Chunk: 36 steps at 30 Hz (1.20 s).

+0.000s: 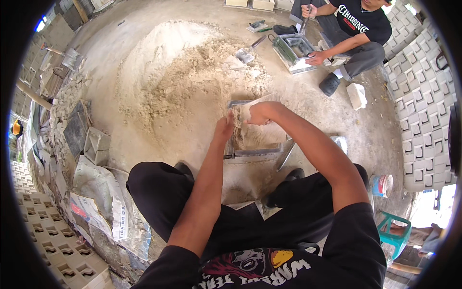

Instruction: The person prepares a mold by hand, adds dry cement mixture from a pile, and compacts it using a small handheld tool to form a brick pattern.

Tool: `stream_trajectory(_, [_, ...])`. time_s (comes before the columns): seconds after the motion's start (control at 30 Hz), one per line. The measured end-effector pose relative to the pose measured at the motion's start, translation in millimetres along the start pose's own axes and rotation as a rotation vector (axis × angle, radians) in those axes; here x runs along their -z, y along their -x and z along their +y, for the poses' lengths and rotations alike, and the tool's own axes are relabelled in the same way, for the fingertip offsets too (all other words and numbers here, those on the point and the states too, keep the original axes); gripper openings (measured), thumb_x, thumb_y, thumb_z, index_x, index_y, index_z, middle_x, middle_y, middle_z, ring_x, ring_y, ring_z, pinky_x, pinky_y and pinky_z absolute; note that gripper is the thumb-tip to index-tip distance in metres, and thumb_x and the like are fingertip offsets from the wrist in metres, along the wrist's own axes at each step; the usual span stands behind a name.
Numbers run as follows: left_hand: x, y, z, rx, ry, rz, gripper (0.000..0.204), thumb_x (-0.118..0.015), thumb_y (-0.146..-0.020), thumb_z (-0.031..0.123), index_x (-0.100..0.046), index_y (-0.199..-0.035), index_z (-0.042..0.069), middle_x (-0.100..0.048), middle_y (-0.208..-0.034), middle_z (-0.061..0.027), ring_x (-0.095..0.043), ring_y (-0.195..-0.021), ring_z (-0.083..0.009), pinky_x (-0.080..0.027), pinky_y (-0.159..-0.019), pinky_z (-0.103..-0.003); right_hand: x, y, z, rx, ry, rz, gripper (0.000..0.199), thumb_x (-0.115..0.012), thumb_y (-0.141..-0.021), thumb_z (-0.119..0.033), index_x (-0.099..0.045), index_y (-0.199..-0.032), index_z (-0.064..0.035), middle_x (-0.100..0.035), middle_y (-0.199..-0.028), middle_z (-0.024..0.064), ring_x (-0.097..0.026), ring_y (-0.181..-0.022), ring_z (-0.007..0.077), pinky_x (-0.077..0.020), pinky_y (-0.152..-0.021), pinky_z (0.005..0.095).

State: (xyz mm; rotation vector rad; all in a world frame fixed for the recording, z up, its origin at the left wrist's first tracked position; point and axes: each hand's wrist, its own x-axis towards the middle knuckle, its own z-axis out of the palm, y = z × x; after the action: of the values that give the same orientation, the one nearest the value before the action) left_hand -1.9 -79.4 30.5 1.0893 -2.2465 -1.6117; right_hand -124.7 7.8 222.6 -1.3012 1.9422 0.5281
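Spreads black-trousered knees (156,180) wide, with room between them for both forearms to reach over a metal mould (262,152) on the sandy floor (139,154). Bends the left hand (224,126) to the mould's left edge, with fingers against the side of a pale flat piece (245,111); cannot tell whether gripping or merely pressing. Curls the right hand (262,113) over that same piece, grasping it above the mould; cannot make out its full outline beneath sand and fingers. Sees the mould's near edge uncovered, with a strip of floor between it and the shoes (292,174). Has a thin metal rod (286,156) slanting just beside the right edge. Faces a broad sand heap (173,53) beyond the far edge, with a trowel (244,56) lying at its right flank. Finds a wide stretch of floor to the left, running out to rubble (60,108) and sacks (98,202). Meets, to the right, a white block (356,96) and, farther off, a co-worker (363,24) seated at another mould (294,67). Has a bucket (381,185) near the right knee.
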Motion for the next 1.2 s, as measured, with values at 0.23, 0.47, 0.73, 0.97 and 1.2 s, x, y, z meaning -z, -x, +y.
stream_trajectory(0.23, [-1.9,20.3,-1.4,-0.454,-0.56,-0.03,0.023,-0.053,-0.082,0.012,-0.065,-0.099,0.003,-0.062,-0.106,-0.0157,-0.055,-0.106,-0.034,-0.043,-0.091,-0.045,-20.7,14.2,20.2,0.017,0.084,0.282,0.065,-0.041,-0.095,-0.052,-0.067,-0.088,0.0069,-0.066,-0.089,0.025,-0.064,-0.083,0.0396,-0.05,-0.077,0.048])
stream_trajectory(0.47, [-2.8,30.6,-23.0,-0.507,-0.802,-0.055,0.024,-0.056,-0.077,0.011,-0.065,-0.098,0.004,-0.055,-0.117,-0.0125,-0.049,-0.114,-0.0289,-0.04,-0.094,-0.043,-23.9,61.6,42.1,0.0,0.05,0.255,0.065,-0.042,-0.094,-0.053,-0.066,-0.092,0.0075,-0.065,-0.094,0.027,-0.063,-0.088,0.0419,-0.0495,-0.08,0.049])
stream_trajectory(0.73, [-4.7,48.3,3.7,-0.506,-0.769,-0.147,0.037,-0.056,-0.081,0.016,-0.059,-0.115,0.002,-0.054,-0.125,-0.0134,-0.046,-0.121,-0.0288,-0.035,-0.102,-0.043,-42.0,77.7,64.5,-0.047,-0.005,0.243,0.058,-0.042,-0.096,-0.048,-0.067,-0.096,0.0044,-0.066,-0.099,0.0234,-0.063,-0.094,0.0379,-0.0492,-0.082,0.0475])
stream_trajectory(0.97, [-16.3,52.6,-27.6,-0.501,-0.855,-0.179,0.052,-0.048,-0.089,0.028,-0.045,-0.134,0.001,-0.042,-0.143,-0.0134,-0.034,-0.136,-0.0272,-0.026,-0.112,-0.045,-52.6,76.6,63.0,-0.044,-0.103,0.324,0.062,-0.042,-0.095,-0.05,-0.066,-0.092,0.0073,-0.065,-0.096,0.0267,-0.062,-0.092,0.0416,-0.0491,-0.081,0.0484])
stream_trajectory(1.2, [-2.6,18.4,7.9,-0.413,-0.869,-0.045,0.06,-0.043,-0.093,0.031,-0.03,-0.143,-0.001,-0.032,-0.149,-0.0155,-0.027,-0.14,-0.0274,-0.02,-0.114,-0.046,-44.1,75.2,60.0,-0.092,-0.151,0.321,0.06,-0.04,-0.096,-0.049,-0.066,-0.098,0.0043,-0.065,-0.103,0.0235,-0.062,-0.099,0.038,-0.0489,-0.085,0.047])
